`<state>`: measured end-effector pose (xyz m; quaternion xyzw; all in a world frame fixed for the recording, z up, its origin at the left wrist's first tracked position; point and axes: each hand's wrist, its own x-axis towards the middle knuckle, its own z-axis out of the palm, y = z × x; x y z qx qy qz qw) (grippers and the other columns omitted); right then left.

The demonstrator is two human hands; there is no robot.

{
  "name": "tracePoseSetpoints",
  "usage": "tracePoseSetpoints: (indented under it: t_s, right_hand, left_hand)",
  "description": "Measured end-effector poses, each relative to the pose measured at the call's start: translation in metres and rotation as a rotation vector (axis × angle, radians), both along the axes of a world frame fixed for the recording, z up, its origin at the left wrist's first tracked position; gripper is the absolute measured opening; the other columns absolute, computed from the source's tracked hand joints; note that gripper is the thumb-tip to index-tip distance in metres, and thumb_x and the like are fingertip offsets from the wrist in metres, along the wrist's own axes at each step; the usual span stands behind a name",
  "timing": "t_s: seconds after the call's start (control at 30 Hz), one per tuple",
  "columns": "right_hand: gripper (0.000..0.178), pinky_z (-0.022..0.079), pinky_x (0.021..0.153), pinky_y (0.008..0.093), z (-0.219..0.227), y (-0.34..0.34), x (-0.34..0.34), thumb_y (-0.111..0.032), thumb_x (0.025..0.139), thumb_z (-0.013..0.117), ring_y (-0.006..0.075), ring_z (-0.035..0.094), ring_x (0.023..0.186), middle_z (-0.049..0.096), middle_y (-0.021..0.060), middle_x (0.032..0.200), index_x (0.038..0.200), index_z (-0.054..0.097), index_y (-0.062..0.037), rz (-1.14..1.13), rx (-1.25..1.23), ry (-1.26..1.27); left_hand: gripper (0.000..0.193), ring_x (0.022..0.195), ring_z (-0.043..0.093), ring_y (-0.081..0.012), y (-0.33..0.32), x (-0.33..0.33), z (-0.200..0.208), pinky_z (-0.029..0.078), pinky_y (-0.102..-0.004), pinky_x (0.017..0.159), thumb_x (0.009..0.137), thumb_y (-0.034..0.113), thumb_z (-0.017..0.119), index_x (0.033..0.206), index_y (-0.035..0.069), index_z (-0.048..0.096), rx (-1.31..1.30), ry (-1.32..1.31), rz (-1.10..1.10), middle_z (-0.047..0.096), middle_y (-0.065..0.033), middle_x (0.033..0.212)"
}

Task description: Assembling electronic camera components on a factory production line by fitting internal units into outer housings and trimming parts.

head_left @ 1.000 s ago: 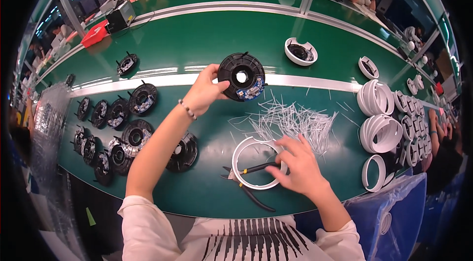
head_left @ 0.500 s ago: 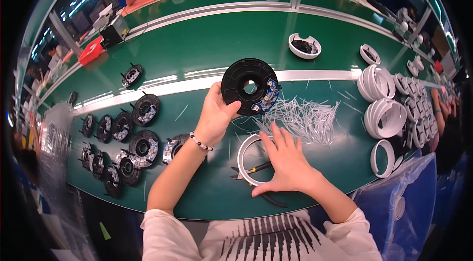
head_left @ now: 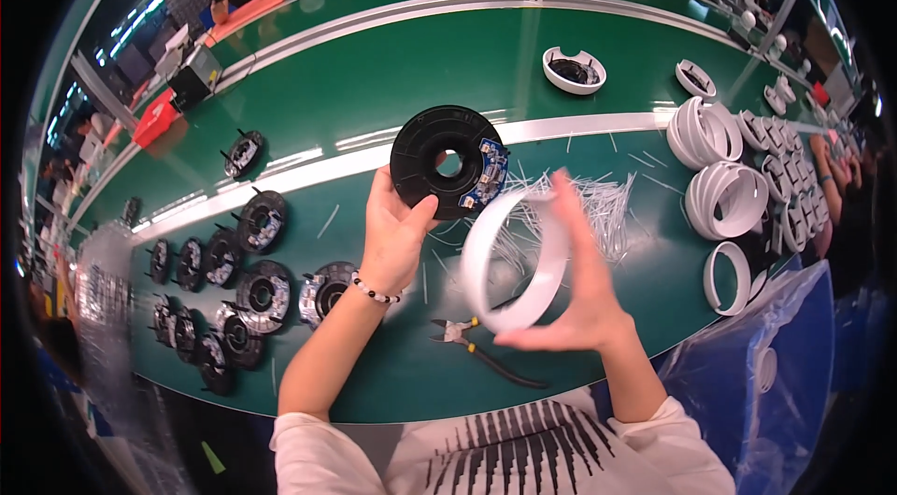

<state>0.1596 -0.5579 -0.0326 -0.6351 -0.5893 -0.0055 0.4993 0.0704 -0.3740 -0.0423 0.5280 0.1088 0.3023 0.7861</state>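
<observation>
Between the thumb and fingers of my left hand [head_left: 396, 232] is a black round disc [head_left: 420, 154] with a hole in its middle. A blue circuit board [head_left: 491, 174] sits on the disc's right side. My right hand [head_left: 587, 285], blurred by motion, grips a white plastic ring [head_left: 486, 261] by its right side, fingers and thumb spread around it. The ring is tilted and raised off the table, close to the disc but apart from it. Beneath the ring lie side cutters [head_left: 458, 332] with black and yellow handles.
A pile of thin clear strips [head_left: 603, 215] lies behind the ring. Several black discs with boards [head_left: 263, 297] stand at left. Stacked white rings [head_left: 724, 201] and a plastic bag [head_left: 757, 364] are at right. A white housing [head_left: 574, 84] rests on the green bench beyond.
My right hand has taken hold of the white ring and lifted it off the table, tilting it up. The side cutters are now uncovered. The disc has shifted slightly left in view.
</observation>
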Motion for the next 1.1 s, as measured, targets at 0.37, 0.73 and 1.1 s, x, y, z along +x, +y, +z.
tracePoseSetpoints:
  t_s: [0.37,0.73,1.1]
  right_hand:
    - [0.125,0.031,0.094,0.0378,-0.003,0.025,0.018,-0.033,0.04,0.083,0.0342,0.032,0.118,0.024,0.0263,0.129,0.13,0.003,0.002,0.054,0.074,0.266]
    - [0.129,0.022,0.099,0.0382,-0.007,0.024,0.011,-0.034,0.042,0.083,0.0318,0.026,0.122,0.019,0.0257,0.132,0.131,-0.003,0.0005,0.093,-0.064,0.083]
    - [0.118,0.026,0.096,0.0434,-0.012,0.029,0.011,-0.032,0.042,0.08,0.0376,0.026,0.12,0.027,0.0263,0.128,0.13,0.009,0.002,0.17,0.068,0.152]
  left_hand:
    - [0.056,0.115,0.035,-0.033,-0.015,-0.017,-0.021,0.03,-0.0462,0.094,0.081,0.031,0.048,0.127,0.006,0.028,-0.562,-0.133,-0.799,0.037,-0.0135,0.124]
    - [0.046,0.097,0.051,-0.023,-0.027,0.0,-0.009,0.041,-0.0372,0.086,0.085,0.04,0.032,0.111,0.005,0.048,-0.702,0.016,-0.484,0.053,-0.0109,0.108]
    - [0.051,0.096,0.052,-0.0214,-0.032,-0.002,-0.012,0.042,-0.0356,0.084,0.086,0.044,0.029,0.112,0.005,0.047,-0.693,-0.047,-0.396,0.052,-0.0108,0.108]
